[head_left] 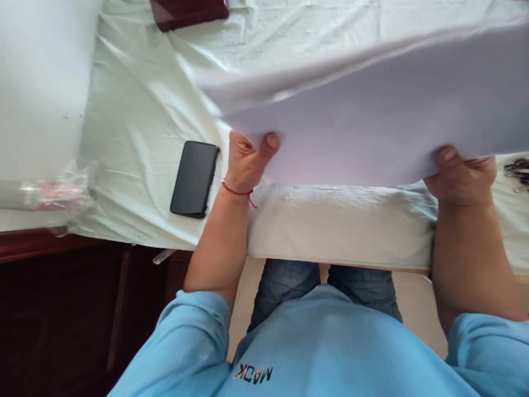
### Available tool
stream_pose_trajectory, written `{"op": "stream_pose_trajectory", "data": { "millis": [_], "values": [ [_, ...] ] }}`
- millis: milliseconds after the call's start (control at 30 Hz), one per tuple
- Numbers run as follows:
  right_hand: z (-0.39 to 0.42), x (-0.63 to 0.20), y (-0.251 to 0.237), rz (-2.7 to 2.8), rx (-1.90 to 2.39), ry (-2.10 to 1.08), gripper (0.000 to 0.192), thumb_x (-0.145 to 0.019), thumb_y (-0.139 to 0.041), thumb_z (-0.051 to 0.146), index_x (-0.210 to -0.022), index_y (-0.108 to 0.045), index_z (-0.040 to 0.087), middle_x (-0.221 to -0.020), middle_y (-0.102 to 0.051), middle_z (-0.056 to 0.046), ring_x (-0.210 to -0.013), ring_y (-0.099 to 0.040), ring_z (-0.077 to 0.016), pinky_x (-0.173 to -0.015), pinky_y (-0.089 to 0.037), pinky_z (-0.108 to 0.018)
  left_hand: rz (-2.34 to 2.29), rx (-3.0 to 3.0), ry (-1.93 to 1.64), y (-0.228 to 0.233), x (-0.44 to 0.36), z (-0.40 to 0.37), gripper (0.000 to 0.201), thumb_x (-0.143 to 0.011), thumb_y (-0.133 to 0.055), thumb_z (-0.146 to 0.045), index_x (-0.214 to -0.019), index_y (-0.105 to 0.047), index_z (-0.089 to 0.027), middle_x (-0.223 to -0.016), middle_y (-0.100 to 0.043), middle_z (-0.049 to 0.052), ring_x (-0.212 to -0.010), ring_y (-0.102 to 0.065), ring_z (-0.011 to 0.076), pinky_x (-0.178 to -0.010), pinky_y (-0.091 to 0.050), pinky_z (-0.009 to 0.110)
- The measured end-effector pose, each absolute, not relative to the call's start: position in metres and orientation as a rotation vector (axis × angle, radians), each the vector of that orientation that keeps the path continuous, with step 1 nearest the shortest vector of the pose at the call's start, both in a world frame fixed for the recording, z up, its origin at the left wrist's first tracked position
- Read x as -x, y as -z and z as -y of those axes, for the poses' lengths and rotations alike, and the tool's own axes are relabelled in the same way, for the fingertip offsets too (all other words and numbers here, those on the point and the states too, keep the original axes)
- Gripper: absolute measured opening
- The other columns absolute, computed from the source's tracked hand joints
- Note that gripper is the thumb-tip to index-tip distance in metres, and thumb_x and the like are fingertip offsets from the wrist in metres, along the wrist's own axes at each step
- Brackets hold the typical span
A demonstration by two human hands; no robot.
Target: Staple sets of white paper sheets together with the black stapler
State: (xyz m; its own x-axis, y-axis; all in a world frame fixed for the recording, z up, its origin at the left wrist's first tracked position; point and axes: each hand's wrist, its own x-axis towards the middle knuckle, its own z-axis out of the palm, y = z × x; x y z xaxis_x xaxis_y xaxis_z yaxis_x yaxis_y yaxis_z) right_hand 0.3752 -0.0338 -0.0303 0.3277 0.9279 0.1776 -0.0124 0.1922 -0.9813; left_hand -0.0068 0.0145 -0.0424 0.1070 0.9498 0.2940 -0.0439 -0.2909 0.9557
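A wide pale lavender-white sheet (355, 121) stretches between my hands; whether it is paper or cloth I cannot tell. My left hand (250, 157), with a red string at the wrist, is closed on the sheet's near left part, thumb on top and fingers hidden beneath. Farther right, my right hand (463, 173) grips the near edge the same way. The far side of the sheet is raised in a long fold and slightly blurred. Left of my left wrist lies a black smartphone (194, 179).
A light green cloth (136, 127) covers the table. At the back stands a dark red box (190, 12). A clear plastic-wrapped item (58, 196) lies at the left. Small dark metal objects (518, 170), perhaps keys, sit at the right edge. Dark wooden furniture (61, 298) is lower left.
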Motion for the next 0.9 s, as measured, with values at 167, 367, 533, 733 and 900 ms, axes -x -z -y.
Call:
{"op": "stream_pose_trajectory", "data": {
  "millis": [167, 367, 533, 733, 900],
  "values": [
    [0.035, -0.38, 0.032, 1.093, 1.158, -0.831, 0.062, -0.047, -0.103, 0.069, -0.075, -0.072, 0.023, -0.093, -0.078, -0.005, -0.095, -0.077, -0.0258, -0.099, -0.064, -0.052, -0.973, -1.557, -1.217, 0.037, 0.0, -0.015, 0.057, -0.087, -0.078, -0.079, -0.088, -0.076, -0.023, -0.089, -0.072, 0.005, -0.107, -0.077, 0.028, -0.106, -0.066, 0.048],
    [0.037, -0.369, 0.025, 1.082, 1.149, -0.822, 0.049, -0.062, -0.1, 0.064, -0.073, -0.077, 0.022, -0.089, -0.079, -0.006, -0.102, -0.078, -0.0262, -0.112, -0.062, -0.052, -0.955, -1.41, -1.277, 0.05, -0.01, -0.017, 0.056, -0.09, -0.076, -0.078, -0.11, -0.079, -0.026, -0.115, -0.078, 0.006, -0.134, -0.071, 0.0298, -0.121, -0.059, 0.05],
    [0.038, -0.366, 0.027, 1.056, 1.209, -0.858, 0.047, -0.061, -0.102, 0.058, -0.081, -0.079, 0.022, -0.092, -0.08, -0.005, -0.104, -0.077, -0.0255, -0.106, -0.065, -0.05, -0.993, -1.408, -1.343, 0.05, -0.012, -0.017, 0.055, -0.094, -0.071, -0.078, -0.101, -0.08, -0.024, -0.108, -0.077, 0.005, -0.134, -0.07, 0.0284, -0.119, -0.059, 0.046],
    [0.028, -0.366, 0.028, 1.077, 1.06, -0.697, 0.064, -0.049, -0.104, 0.062, -0.092, -0.072, 0.027, -0.096, -0.076, -0.002, -0.105, -0.077, -0.0246, -0.107, -0.062, -0.049, -1.049, -1.471, -1.563, 0.041, -0.004, -0.017, 0.057, -0.092, -0.07, -0.082, -0.104, -0.079, -0.026, -0.102, -0.072, 0.004, -0.115, -0.074, 0.0241, -0.117, -0.056, 0.045],
    [0.031, -0.369, 0.029, 1.087, 1.142, -0.8, 0.069, -0.047, -0.104, 0.063, -0.097, -0.071, 0.028, -0.1, -0.076, -0.003, -0.113, -0.075, -0.0267, -0.102, -0.063, -0.046, -0.963, -1.726, -1.408, 0.037, 0.006, -0.023, 0.048, -0.089, -0.082, -0.071, -0.086, -0.078, -0.024, -0.085, -0.066, 0.004, -0.092, -0.071, 0.0217, -0.098, -0.059, 0.042]
  ]
}}
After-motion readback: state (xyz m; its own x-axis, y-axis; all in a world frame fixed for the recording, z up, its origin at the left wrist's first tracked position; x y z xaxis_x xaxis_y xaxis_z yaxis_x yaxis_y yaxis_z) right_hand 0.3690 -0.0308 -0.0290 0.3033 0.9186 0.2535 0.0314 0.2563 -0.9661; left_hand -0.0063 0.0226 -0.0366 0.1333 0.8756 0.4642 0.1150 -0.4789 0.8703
